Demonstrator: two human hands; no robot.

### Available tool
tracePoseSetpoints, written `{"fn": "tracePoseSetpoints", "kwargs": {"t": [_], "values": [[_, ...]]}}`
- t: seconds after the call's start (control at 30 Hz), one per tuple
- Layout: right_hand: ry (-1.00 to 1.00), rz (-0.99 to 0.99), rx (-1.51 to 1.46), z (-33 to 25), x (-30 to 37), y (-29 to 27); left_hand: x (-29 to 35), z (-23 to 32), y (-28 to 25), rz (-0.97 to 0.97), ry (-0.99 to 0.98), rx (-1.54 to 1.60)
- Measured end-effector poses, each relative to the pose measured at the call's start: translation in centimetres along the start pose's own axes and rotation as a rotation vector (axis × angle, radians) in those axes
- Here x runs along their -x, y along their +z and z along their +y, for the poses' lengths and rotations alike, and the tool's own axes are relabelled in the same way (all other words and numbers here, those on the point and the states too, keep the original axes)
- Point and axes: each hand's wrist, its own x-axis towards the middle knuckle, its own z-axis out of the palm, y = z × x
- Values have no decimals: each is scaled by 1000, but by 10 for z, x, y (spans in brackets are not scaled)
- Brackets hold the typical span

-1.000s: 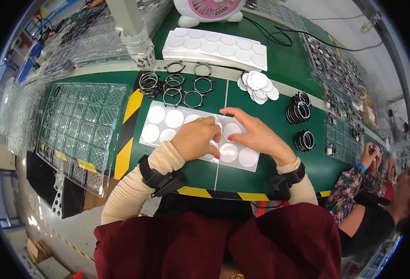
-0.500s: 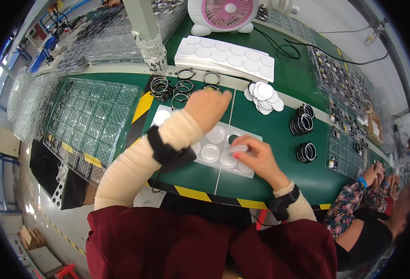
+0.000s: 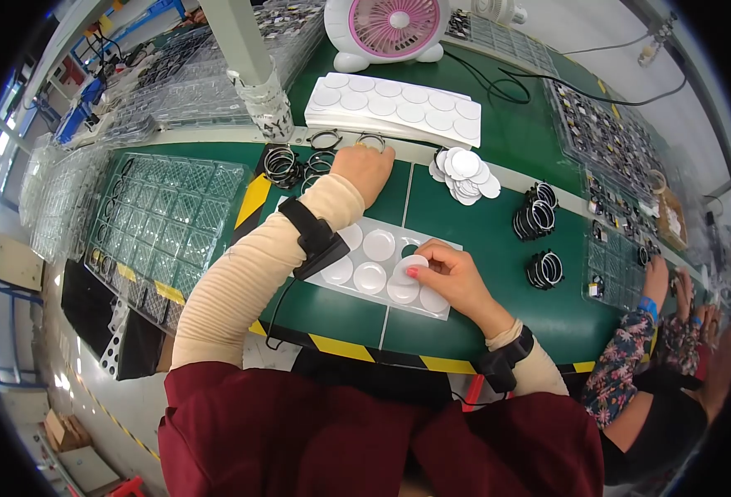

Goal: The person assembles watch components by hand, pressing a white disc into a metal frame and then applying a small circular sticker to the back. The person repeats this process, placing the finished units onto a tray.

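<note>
Disc (image 3: 404, 269): prob. light, bendy; I've R fingers (image 3: 438, 255) clamped on edge.
Ring (image 3: 370, 136): prob. stiff; just past L fingers (image 3: 375, 161), grip can't tell.

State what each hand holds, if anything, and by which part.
Right hand: a white disc, pinched by its right side. Left hand: at the black rings; whether it holds one cannot be told.

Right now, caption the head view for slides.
Right hand holding a white disc over a sheet, left hand at black rings.
</note>
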Motion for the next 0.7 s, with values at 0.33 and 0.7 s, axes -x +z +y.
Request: {"fn": "tracePoseSetpoints", "kwargs": {"t": [0.33, 0.7], "values": [[18, 12, -10, 0, 1, 1, 4, 10, -27, -323, -114, 71], [57, 12, 17, 3, 1, 0, 11, 22, -12, -116, 52, 188]]}}
